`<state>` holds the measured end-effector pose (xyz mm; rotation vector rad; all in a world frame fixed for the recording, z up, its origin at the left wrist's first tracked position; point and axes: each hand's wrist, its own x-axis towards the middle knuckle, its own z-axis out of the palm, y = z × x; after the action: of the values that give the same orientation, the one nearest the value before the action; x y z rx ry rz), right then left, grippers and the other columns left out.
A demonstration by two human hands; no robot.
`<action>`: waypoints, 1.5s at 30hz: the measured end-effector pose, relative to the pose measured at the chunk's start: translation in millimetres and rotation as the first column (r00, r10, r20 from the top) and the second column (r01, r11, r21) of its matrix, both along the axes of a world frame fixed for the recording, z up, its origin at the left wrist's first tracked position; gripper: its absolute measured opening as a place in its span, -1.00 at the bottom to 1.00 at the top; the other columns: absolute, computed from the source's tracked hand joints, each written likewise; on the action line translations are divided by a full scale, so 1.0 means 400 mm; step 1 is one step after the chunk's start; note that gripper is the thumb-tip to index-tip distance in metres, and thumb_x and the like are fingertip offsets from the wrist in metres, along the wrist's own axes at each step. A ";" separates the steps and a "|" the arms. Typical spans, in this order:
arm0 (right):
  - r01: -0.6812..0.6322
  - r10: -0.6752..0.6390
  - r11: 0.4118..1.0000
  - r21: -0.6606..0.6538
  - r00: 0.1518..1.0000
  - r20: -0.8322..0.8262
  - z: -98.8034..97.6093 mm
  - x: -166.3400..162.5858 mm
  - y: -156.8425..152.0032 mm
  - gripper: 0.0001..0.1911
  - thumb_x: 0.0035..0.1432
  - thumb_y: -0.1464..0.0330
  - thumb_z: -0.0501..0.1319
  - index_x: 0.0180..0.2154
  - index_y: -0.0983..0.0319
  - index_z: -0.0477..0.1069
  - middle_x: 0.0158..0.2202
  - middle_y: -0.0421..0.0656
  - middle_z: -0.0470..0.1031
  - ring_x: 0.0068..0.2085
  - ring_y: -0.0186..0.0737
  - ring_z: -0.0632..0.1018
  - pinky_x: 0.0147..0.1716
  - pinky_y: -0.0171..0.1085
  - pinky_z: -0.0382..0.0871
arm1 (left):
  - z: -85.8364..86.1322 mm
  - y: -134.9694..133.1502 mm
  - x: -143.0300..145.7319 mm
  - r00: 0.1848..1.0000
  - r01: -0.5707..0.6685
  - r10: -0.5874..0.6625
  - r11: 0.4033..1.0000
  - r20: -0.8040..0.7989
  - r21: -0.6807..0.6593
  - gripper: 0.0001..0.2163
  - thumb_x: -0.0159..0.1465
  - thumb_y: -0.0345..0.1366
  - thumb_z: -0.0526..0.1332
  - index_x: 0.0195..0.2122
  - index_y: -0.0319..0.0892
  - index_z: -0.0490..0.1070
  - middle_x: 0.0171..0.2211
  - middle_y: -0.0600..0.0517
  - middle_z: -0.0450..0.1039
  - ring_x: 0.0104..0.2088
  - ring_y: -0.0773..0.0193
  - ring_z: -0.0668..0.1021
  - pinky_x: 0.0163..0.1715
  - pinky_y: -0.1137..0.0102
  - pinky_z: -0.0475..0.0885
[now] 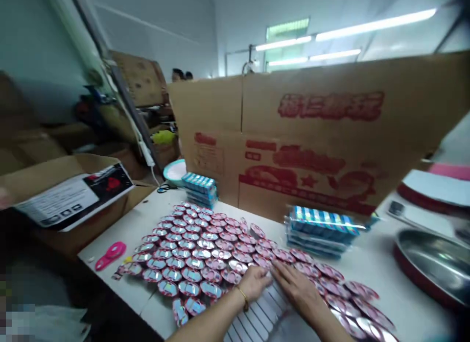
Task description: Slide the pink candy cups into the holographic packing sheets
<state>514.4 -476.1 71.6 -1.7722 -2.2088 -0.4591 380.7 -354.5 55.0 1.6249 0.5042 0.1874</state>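
L hand [253, 282]: fingers curled at striped sheet's [257, 315] top edge; grip hidden, can't tell
R hand [298, 288]: fingertips beside L's, prob. steadying sheet; grip can't tell
Striped sheet: 1, table [125, 227] front
Discs [192, 274]: dozens, exact no. unclear; prob. spread for reach
Blue stacks [200, 187]: 2, at back, prob. for room

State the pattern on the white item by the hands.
Dark, roughly parallel lines across the white item; best seen in the head view.

head view | from above table [378, 258] | facing forward, down | hands [253, 282] [299, 289] near, cardboard panel [316, 141] farther off
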 end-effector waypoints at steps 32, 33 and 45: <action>0.130 -0.454 0.874 -0.469 -0.129 -0.882 0.053 -0.281 0.318 -0.68 -0.24 0.13 0.26 -0.56 0.28 0.37 -0.68 -0.26 0.33 -0.65 -0.38 0.34 -0.67 -0.40 0.14 | 0.000 0.194 -0.350 0.815 -0.504 0.579 0.688 -0.022 -0.523 -0.56 -0.09 -0.04 0.31 -0.29 -0.27 0.41 -0.37 -0.03 0.44 -0.44 0.41 0.44 -0.44 0.50 0.32; 0.132 -0.456 0.870 -0.474 -0.148 -0.878 0.043 -0.290 0.341 -0.67 -0.24 0.13 0.26 -0.56 0.28 0.37 -0.68 -0.26 0.33 -0.65 -0.38 0.33 -0.67 -0.39 0.13 | -0.008 0.221 -0.350 0.812 -0.514 0.582 0.679 -0.042 -0.525 -0.58 -0.12 -0.07 0.34 -0.32 -0.27 0.41 -0.42 0.00 0.43 -0.48 0.44 0.43 -0.48 0.52 0.30; 0.405 -0.495 0.748 -0.526 -0.188 -0.849 -0.156 -0.342 0.613 -0.64 -0.15 0.09 0.16 -0.48 0.27 0.40 -0.56 -0.19 0.43 -0.53 -0.28 0.40 -0.54 -0.35 0.22 | -0.140 0.539 -0.303 0.768 -0.633 0.613 0.770 -0.185 -0.078 -0.83 0.02 -0.25 0.21 -0.45 -0.27 0.44 -0.56 0.09 0.42 -0.52 0.43 0.41 -0.46 0.51 0.28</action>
<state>377.5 -231.1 9.1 -1.8410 -0.4321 0.7035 259.4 -139.0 -0.8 1.2878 1.1530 0.5216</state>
